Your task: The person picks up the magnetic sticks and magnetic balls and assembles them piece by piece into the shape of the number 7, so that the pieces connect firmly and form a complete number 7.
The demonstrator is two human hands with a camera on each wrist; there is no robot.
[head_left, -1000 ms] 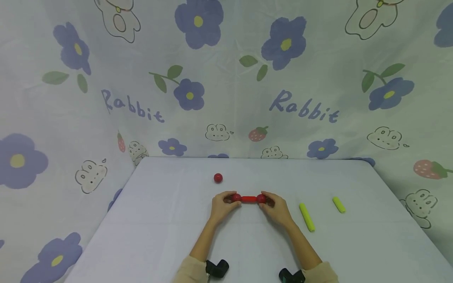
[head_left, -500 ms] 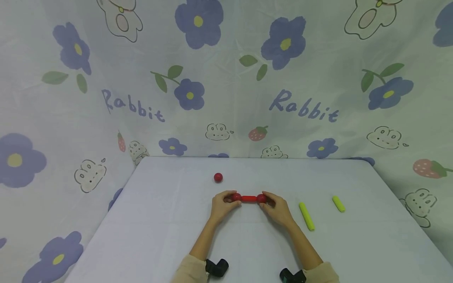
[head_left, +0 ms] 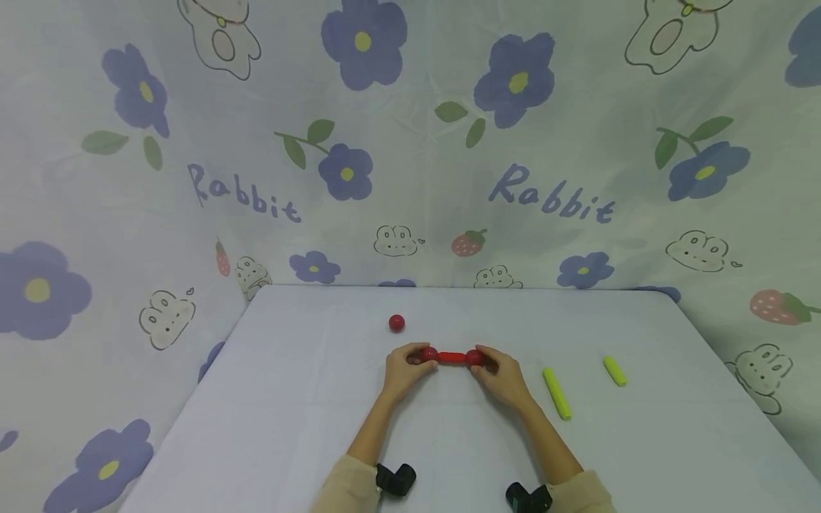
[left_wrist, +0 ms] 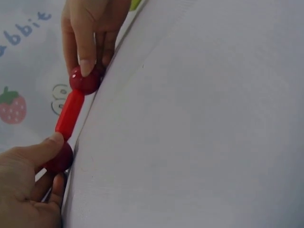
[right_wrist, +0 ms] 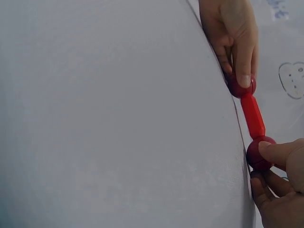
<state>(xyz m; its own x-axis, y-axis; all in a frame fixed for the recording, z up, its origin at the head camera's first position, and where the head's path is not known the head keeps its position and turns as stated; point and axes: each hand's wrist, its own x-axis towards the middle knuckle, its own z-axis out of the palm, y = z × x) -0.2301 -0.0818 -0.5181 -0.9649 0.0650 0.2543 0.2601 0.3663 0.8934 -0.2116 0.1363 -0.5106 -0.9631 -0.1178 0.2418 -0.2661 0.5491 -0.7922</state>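
From where I stand, both hands are busy. The left hand [head_left: 404, 372] pinches a red ball [head_left: 430, 354], and the right hand [head_left: 504, 379] pinches another red ball [head_left: 474, 358]. Between them a red stick [head_left: 452, 358] runs from ball to ball, almost level, over the middle of the bench [head_left: 308, 385], a bit toward the far side. Its ends touch both balls, but I can't tell how tight they fit, or if the balls touch the bench.

To do this well, I think both hands should push the same amount, straight along the stick. If one side tips, an end could pop out. Thumbs are best on the balls, so the stick is free to sit straight. A little push is safer than a big shove.

A loose red ball [head_left: 397, 323] sits just past the left hand, nearer the far edge. It is round, so a bump might make it roll off there. On the right, a long yellow-green stick [head_left: 556, 393] lies near the right arm, and a short yellow-green stick [head_left: 614, 371] lies farther right. An elbow swinging out could knock the long one. The left side has more room to move, and the side edges are well away.
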